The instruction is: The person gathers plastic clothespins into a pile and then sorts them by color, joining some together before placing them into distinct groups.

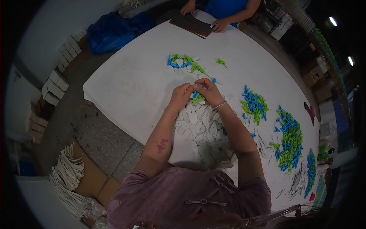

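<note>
My left hand (181,96) and my right hand (208,92) meet over the white table, fingertips pinched close together. A blue plastic clip (196,94) shows between the fingers of my right hand, and a light green clip (198,100) sits just under it. The fingers of my left hand are closed right beside this clip; what they pinch is hidden. Below both hands spreads a pile of flat white rounded pieces (196,118). Just beyond them lies a cluster of green and blue clips (183,61) with white pieces among them. A single green clip (220,62) rests farther off.
Heaps of blue and green clips (254,104) (289,139) cover the right side of the white table (126,72). Across it, another person's hands (219,25) rest on dark flat sheets (190,24). White strips (68,171) lie on cardboard at lower left.
</note>
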### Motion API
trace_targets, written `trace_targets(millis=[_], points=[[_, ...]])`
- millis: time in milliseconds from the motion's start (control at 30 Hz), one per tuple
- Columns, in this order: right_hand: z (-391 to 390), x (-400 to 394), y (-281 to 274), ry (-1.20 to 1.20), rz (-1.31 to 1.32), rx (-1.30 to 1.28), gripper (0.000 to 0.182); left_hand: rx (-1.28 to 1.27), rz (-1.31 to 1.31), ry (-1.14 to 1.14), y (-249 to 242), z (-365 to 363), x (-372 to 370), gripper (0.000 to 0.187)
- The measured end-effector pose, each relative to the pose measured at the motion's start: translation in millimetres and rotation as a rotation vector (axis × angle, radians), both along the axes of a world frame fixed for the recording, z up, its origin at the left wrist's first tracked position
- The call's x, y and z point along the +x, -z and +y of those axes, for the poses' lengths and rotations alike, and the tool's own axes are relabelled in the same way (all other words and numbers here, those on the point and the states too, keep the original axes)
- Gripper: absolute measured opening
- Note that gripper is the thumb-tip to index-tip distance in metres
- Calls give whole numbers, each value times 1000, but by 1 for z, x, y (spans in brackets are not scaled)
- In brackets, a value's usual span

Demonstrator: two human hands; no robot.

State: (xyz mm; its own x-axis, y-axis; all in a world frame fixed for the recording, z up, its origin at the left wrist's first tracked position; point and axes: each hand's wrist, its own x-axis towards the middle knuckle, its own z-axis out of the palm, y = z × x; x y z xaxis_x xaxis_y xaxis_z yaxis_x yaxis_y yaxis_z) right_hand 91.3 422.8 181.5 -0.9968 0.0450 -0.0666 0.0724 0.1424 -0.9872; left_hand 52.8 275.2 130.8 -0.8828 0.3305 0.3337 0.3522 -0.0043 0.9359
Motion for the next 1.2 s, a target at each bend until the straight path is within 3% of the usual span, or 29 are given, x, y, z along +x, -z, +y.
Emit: trace_targets(millis=[33,167,200,233,300,367,400,467,500,567,600,667,800,867,900,967,1067,1200], points=[[-1,-3,7,11,123,4,28,21,19,19,2,1,0,26],[0,-6,10,5,167,-94,22,16,-6,-20,-3,1,0,26],[0,-7,4,159,120,-135,22,16,-5,-21,-2,0,-1,26],[1,-7,1,313,71,-176,24,31,-6,-113,-1,-2,-3,27],[20,-9,-7,307,9,-137,25,46,-5,-208,3,-7,-10,28],[27,-9,-7,303,-52,-93,26,159,-95,-451,11,-10,-18,24],[24,-5,-6,229,-71,102,30,162,-97,-451,9,-10,-19,24],[17,0,-1,76,-110,491,38,43,165,-779,7,-8,-20,14],[14,-2,3,75,-111,492,38,43,163,-780,12,-7,-20,14],[8,-11,18,-37,-245,677,44,-371,225,-703,23,-6,-17,16],[4,-16,22,-41,-243,675,44,-374,226,-707,24,-7,-14,16],[0,-26,28,-78,-200,806,41,-601,277,-520,24,-5,-8,22],[-4,-29,32,-39,-74,666,35,-559,233,-457,24,-2,-14,24],[-5,-23,28,-32,29,524,31,-71,306,-723,21,4,-20,25],[-7,-19,23,-38,26,526,31,-71,302,-728,16,2,-18,25],[-10,-10,12,-71,59,494,26,8,56,-472,6,-2,-12,26],[-11,-6,6,-75,91,473,28,-151,-27,-400,5,-5,-10,31],[-19,2,-6,-75,110,467,29,-83,57,-482,8,-4,-14,36]])
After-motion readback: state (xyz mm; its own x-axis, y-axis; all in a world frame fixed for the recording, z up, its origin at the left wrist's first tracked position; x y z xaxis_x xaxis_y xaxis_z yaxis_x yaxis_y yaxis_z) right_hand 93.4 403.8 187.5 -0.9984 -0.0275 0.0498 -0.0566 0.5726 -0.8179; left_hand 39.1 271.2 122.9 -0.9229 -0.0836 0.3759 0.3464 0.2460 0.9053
